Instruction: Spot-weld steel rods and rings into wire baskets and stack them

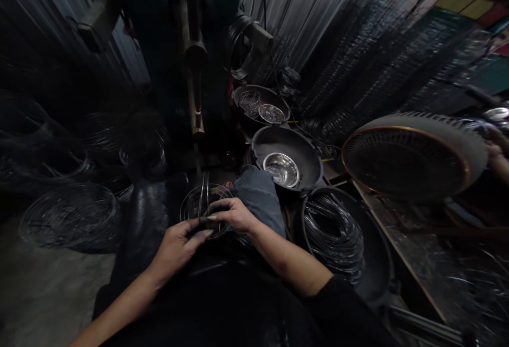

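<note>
Over my lap, both hands come together at a round wire frame (pixel 183 205) made of thin concentric rings with a pair of straight wires across them. My left hand (pixel 181 243) pinches its near part between thumb and fingers. Just to the right, my right hand (pixel 233 216) also has its fingers closed on the wire, its fingertips almost meeting those of the left. The exact spot they grip is dark and partly hidden by the fingers. Past the rings stands a dark machine with a metal shaft (pixel 198 119) pointing down.
To the right sit a pan (pixel 310 156) with a shiny metal bowl (pixel 281 170) and a basin holding a wire coil (pixel 336 236). A large fan (pixel 409 156) stands further right, a person's hand (pixel 497 156) beyond it. Wire rings (pixel 71 217) are heaped on the left floor.
</note>
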The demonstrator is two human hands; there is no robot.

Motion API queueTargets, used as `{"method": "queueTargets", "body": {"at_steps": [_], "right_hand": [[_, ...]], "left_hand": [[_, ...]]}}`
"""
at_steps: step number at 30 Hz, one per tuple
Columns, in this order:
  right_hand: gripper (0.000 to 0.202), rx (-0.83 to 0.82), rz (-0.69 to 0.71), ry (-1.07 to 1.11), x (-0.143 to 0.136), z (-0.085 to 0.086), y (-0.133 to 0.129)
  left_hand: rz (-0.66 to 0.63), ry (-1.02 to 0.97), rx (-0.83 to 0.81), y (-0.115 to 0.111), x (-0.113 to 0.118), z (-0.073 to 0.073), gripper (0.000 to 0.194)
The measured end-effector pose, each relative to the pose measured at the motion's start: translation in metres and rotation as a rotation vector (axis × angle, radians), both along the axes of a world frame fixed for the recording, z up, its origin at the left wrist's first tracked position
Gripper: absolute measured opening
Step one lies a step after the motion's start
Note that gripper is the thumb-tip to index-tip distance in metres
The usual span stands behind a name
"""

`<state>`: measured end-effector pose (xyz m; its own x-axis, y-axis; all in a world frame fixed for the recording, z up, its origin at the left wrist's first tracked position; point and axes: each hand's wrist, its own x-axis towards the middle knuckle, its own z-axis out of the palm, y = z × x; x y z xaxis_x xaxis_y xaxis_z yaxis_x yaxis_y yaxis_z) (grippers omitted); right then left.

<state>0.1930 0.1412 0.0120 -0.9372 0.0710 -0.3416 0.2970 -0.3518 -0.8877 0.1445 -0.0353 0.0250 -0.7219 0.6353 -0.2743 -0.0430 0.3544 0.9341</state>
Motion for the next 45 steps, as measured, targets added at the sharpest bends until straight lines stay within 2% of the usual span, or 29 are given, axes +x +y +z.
{"method": "queueTargets", "body": {"at_steps": [5,11,16,25,32,38,42,45], "right_hand": [[0.033,0.004,-0.073,-0.019,-0.015,-0.005,-0.009],[0.035,0.037,-0.004,0.000,-0.012,-0.004,-0.013],[0.035,0.051,-0.005,-0.018,-0.010,-0.010,-0.011],[0.036,0.103,-0.059,-0.002,-0.006,-0.031,-0.004],[0.035,0.056,-0.102,-0.039,-0.007,-0.028,-0.006],[0.034,0.038,-0.034,-0.036,-0.005,-0.031,-0.006],[0.028,0.062,-0.094,-0.042,-0.004,-0.035,-0.002],[0.029,0.069,-0.131,-0.048,-0.005,-0.037,-0.001]], "left_hand": [[0.136,0.221,-0.038,0.005,0.002,-0.011,0.028],[0.177,0.347,-0.020,-0.002,0.008,-0.026,0.032],[0.181,0.322,0.002,-0.006,0.010,-0.027,0.035],[0.241,0.315,-0.022,-0.007,0.010,-0.015,0.034],[0.262,0.267,-0.053,-0.006,0.012,-0.019,0.039],[0.276,0.252,-0.052,-0.007,0.013,-0.018,0.037],[0.289,0.159,-0.035,-0.002,0.009,-0.015,0.037],[0.315,-0.030,0.025,0.010,-0.006,-0.016,0.038]]}}
